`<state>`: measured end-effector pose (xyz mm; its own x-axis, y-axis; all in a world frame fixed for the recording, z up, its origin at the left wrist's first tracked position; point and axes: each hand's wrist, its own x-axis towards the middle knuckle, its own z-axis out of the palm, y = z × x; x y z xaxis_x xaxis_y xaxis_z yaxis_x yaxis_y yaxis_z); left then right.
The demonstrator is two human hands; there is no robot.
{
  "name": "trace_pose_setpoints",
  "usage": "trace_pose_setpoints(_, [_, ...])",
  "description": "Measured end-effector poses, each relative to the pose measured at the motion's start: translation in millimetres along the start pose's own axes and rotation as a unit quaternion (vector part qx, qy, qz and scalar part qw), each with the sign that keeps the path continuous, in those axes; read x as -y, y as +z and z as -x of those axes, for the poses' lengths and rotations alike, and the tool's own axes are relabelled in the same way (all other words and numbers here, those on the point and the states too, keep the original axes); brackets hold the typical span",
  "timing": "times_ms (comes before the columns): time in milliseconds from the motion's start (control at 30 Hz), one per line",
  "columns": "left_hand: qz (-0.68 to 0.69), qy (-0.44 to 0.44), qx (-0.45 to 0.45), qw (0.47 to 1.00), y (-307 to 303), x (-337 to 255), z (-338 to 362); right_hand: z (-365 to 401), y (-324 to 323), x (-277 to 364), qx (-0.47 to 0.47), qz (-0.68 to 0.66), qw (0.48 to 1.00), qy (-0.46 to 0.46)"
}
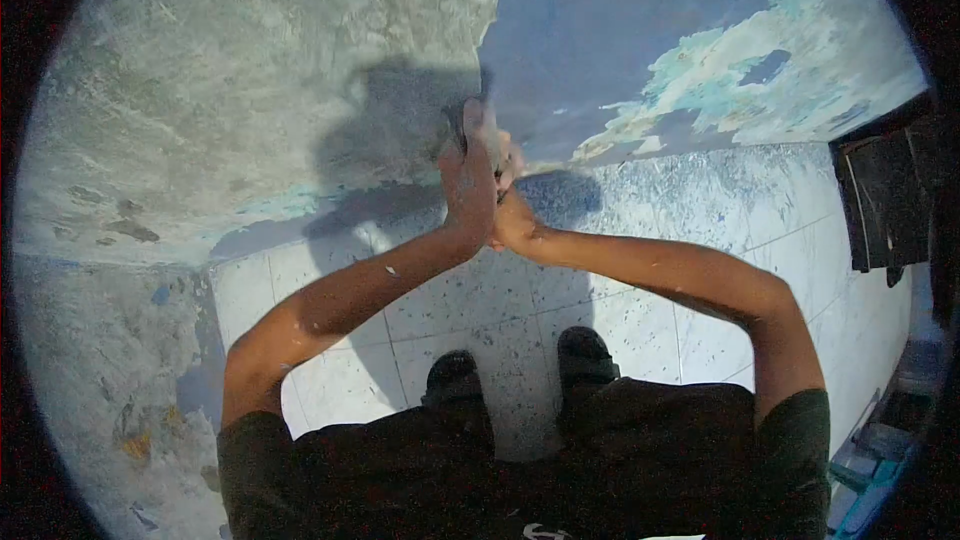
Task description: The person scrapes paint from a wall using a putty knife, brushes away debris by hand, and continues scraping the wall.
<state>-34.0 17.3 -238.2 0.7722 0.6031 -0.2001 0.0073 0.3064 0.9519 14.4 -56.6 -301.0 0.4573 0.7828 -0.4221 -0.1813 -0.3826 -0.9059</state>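
Dark tool (pixel 454 127) points lengthwise up the wall (pixel 590 40), left hand (pixel 468 175) pinching it, grip of right hand (pixel 516 224) unclear.

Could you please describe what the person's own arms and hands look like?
Dark, short fabric sleeves end above the elbows, leaving the slim left forearm and right forearm bare. Small pale specks dot the left forearm. The left grip, an ungloved hand, looks dusty with greyish smudges; the right grip, also ungloved, is partly hidden. Neither wrist shows a watch or band.
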Motion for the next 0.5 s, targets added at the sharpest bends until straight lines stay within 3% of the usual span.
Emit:
trace_pose_setpoints(33, [-0.018, 0.005, 0.016, 1.000, -5, 1, 2, 6, 5, -6, 0.003, -0.002, 0.999, -0.041])
trace_pose_setpoints(167, [0.004, 0.003, -0.013, 1.000, 2, 2, 7, 24, -1, 16, -0.033, 0.082, 0.996, 0.018])
trace_pose_setpoints(233, [-0.014, 0.095, 0.016, 0.995, 4, 9, 10, 22, -2, 17, -0.057, 0.059, 0.994, 0.072])
trace_pose_setpoints(267, [-0.024, 0.138, 0.030, 0.990, 5, 14, 11, 23, -4, 15, -0.055, 0.049, 0.996, 0.054])
trace_pose_setpoints(400, [-0.051, 0.096, 0.054, 0.993, -4, 5, 11, 26, 0, 15, -0.070, 0.023, 0.996, -0.043])
trace_pose_setpoints(500, [-0.093, 0.105, 0.040, 0.989, -5, 0, 11, 21, 0, 20, -0.048, 0.034, 0.996, -0.066])
